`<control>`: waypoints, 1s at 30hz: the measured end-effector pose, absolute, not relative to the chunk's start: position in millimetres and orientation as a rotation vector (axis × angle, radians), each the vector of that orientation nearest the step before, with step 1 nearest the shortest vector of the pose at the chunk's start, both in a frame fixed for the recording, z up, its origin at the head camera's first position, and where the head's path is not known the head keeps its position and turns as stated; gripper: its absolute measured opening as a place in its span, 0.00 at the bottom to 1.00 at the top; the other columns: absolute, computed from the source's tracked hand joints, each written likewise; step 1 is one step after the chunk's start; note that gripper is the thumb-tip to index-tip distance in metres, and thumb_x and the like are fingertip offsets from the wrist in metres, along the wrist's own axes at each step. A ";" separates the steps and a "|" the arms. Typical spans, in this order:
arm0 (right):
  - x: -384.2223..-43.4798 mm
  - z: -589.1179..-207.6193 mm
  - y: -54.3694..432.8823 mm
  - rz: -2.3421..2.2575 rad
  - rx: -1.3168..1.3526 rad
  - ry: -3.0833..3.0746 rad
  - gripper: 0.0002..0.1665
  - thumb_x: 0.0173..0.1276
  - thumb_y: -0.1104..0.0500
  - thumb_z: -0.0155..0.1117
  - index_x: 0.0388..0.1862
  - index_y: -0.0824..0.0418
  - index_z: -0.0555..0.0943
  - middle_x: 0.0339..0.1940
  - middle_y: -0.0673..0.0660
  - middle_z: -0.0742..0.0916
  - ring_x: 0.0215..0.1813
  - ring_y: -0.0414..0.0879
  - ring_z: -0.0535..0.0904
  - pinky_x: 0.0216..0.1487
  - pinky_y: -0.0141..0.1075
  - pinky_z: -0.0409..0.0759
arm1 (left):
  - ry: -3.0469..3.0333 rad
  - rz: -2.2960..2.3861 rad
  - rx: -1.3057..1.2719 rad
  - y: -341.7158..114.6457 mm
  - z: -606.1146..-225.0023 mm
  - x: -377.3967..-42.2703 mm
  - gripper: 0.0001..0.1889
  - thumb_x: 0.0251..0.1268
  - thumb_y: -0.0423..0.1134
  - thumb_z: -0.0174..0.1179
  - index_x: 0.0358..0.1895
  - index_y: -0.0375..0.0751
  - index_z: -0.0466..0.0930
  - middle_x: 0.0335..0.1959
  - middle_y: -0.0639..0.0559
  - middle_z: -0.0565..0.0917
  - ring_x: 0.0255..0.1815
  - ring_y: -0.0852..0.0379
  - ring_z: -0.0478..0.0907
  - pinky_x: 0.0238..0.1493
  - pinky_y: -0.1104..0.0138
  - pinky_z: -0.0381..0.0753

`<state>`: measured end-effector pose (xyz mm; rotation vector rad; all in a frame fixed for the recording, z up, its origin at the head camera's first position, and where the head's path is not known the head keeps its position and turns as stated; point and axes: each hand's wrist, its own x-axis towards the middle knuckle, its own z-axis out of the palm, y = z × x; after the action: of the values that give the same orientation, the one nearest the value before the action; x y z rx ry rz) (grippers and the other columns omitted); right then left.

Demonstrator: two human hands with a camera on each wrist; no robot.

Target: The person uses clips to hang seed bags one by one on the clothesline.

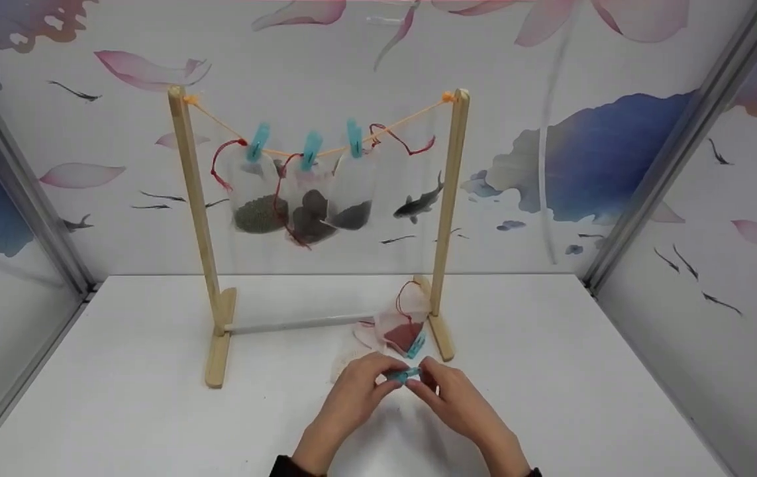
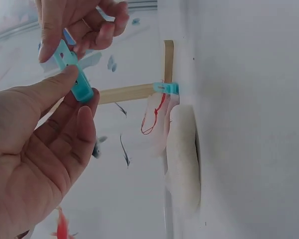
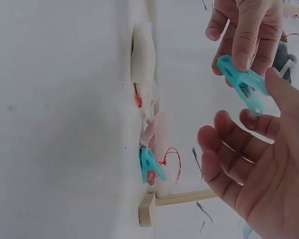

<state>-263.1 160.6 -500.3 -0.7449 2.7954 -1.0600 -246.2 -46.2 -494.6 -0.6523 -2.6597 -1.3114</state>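
A light-blue plastic clothespin is between both hands above the table. My left hand pinches one end between thumb and fingers, as the left wrist view shows with the clothespin. The right hand has its thumb and index finger on the two spread legs at the other end, seen in the right wrist view around the clothespin. Just beyond the hands lie a see-through drawstring bag with reddish contents, a second blue clothespin and a cream-coloured filled bag, mostly hidden by my left hand in the head view.
A wooden frame stands behind, with an orange cord strung between its posts. Three bags with dark contents, such as the left one, hang from it by blue clothespins. A white rod joins the feet.
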 end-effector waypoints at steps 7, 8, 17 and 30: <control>-259.4 -498.6 160.1 -1.012 -0.838 2.830 0.21 0.73 0.38 0.58 0.34 0.54 0.74 0.20 0.43 0.69 0.24 0.31 0.64 0.26 0.25 0.65 | -2.687 -1.340 -0.697 -49.0 -490.1 -244.4 0.11 0.68 0.38 0.62 0.51 0.51 0.85 0.48 0.56 0.86 0.50 0.61 0.81 0.49 0.66 0.83; -258.9 -498.2 160.1 -0.996 -0.847 2.836 0.22 0.73 0.37 0.57 0.33 0.54 0.74 0.20 0.43 0.69 0.24 0.31 0.63 0.26 0.25 0.65 | -2.693 -1.332 -0.706 -49.3 -490.2 -244.2 0.11 0.68 0.39 0.62 0.51 0.51 0.85 0.48 0.56 0.86 0.50 0.61 0.81 0.51 0.65 0.83; -255.1 -495.7 157.3 -0.941 -0.830 2.835 0.24 0.75 0.35 0.52 0.35 0.54 0.76 0.21 0.43 0.70 0.25 0.33 0.66 0.28 0.26 0.67 | -2.706 -1.304 -0.741 -53.9 -489.7 -241.6 0.11 0.69 0.39 0.61 0.52 0.49 0.85 0.48 0.56 0.87 0.51 0.59 0.82 0.53 0.61 0.83; -252.4 -494.8 155.7 -1.056 -0.943 2.863 0.19 0.77 0.40 0.51 0.41 0.53 0.74 0.25 0.42 0.74 0.28 0.32 0.67 0.31 0.26 0.68 | -2.644 -1.304 -0.780 -56.2 -487.1 -240.0 0.13 0.70 0.39 0.59 0.54 0.48 0.85 0.49 0.55 0.87 0.50 0.59 0.83 0.48 0.70 0.83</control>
<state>-252.4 155.7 -494.8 -0.9431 2.8628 -1.0562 -240.0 -56.2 -487.1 -0.7796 -2.6441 -1.3037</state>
